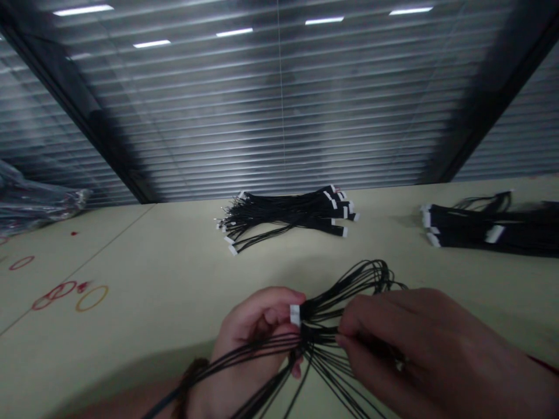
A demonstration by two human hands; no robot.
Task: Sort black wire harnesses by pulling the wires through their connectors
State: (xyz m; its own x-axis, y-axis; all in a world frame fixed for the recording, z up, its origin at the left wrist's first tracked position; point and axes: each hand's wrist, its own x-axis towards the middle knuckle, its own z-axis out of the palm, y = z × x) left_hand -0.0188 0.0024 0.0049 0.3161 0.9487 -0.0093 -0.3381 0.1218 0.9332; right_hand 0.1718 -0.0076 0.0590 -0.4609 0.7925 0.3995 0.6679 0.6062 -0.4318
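Note:
Thin black cables [321, 334] with a white connector [295, 315] are gathered in my left hand [257, 337], whose thumb and fingers are closed around the bunch near the connector. Loose strands fan out from that grip, some down toward me, others looping up to the right. To the right of the connector, my right hand [402, 343] pinches some of the strands between thumb and forefinger. Its other fingers are curled and mostly hidden. Both hands are above the near part of the table.
A pile of black cables [283, 212] with white ends lies on the pale table [174, 250] by the window blinds [279, 116]. More bundled cables [467, 228] lie at right. Red rubber bands [55, 294], a yellow band [91, 298] and clear plastic bags [39, 201] are at left.

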